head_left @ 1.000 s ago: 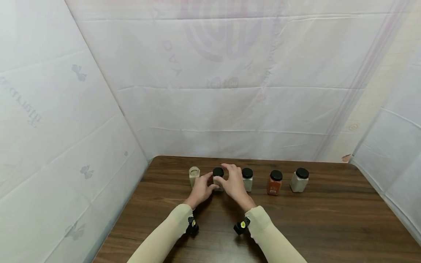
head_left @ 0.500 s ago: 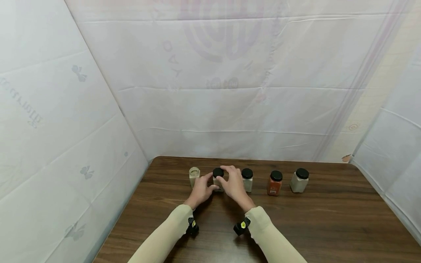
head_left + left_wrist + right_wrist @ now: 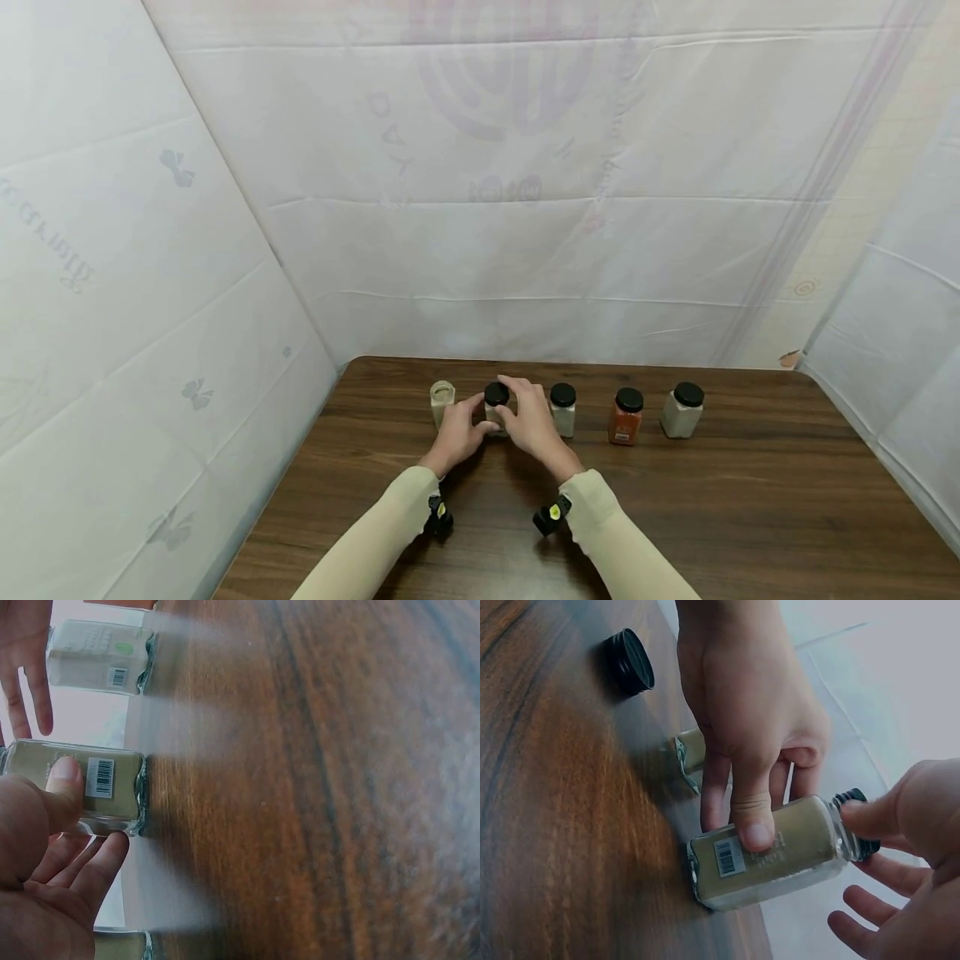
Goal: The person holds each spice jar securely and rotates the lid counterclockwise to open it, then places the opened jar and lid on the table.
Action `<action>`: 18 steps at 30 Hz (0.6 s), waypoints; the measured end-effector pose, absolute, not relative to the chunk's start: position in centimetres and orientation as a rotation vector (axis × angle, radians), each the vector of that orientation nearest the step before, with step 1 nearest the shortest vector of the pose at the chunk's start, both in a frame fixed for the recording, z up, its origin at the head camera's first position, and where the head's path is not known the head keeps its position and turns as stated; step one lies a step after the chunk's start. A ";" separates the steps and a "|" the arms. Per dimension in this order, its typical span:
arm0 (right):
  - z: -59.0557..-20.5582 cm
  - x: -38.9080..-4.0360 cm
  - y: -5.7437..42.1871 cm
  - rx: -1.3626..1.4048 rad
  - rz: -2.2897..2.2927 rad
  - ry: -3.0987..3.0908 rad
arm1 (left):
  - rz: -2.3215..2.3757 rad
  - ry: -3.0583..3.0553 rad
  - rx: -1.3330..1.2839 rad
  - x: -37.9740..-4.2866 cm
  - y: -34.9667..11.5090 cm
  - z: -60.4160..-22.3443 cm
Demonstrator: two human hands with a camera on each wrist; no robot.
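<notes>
A square glass spice jar (image 3: 806, 836) of beige powder stands on the table, with a barcode label low on its side. My left hand (image 3: 456, 437) grips its body, thumb across the front and fingers behind. At the top, my right hand (image 3: 534, 423) pinches the black screw lid (image 3: 866, 846) between thumb and fingers; in the right wrist view some glass thread shows below that lid. Left of this jar is a lidless spice jar (image 3: 442, 402), partly behind my left hand. A loose black lid (image 3: 630, 661) lies on the table, visible only in the right wrist view.
To the right along the wooden table (image 3: 720, 508) stand a pale capped jar (image 3: 563, 412), a red-orange capped jar (image 3: 626, 418) and another pale capped jar (image 3: 681, 412). White printed cloth (image 3: 480, 250) hangs behind the table and at its sides.
My right hand has turned slightly and shifted a little left at the lid. The left hand keeps its grip on the jar, and the other jars stay where they were.
</notes>
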State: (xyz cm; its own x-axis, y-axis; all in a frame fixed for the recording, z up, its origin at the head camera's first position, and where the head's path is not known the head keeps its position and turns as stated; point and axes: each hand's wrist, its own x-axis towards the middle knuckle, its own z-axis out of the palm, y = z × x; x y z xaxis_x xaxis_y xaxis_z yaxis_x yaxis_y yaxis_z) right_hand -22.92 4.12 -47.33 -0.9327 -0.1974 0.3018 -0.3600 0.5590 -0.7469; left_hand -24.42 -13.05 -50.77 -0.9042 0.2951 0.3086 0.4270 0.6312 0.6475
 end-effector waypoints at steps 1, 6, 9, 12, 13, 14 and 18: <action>-47.4 -22.9 4.1 0.472 1.314 -2.603 | -1.131 -2.677 -0.595 -24.4 -13.1 -50.8; -47.6 -22.9 3.8 0.415 1.303 -2.558 | -1.133 -2.670 -0.603 -24.5 -13.0 -50.8; -47.7 -22.9 3.7 0.368 1.283 -2.530 | -1.138 -2.678 -0.592 -24.5 -13.0 -50.8; -47.8 -22.9 3.6 0.351 1.272 -2.515 | -1.142 -2.684 -0.584 -24.4 -13.0 -50.8; -47.8 -22.9 3.6 0.349 1.271 -2.515 | -1.142 -2.683 -0.584 -24.5 -13.0 -50.9; -47.8 -22.9 3.6 0.350 1.270 -2.516 | -1.144 -2.681 -0.585 -24.5 -13.0 -50.9; -47.6 -22.9 3.8 0.357 1.293 -2.527 | -1.145 -2.675 -0.594 -24.6 -13.1 -50.9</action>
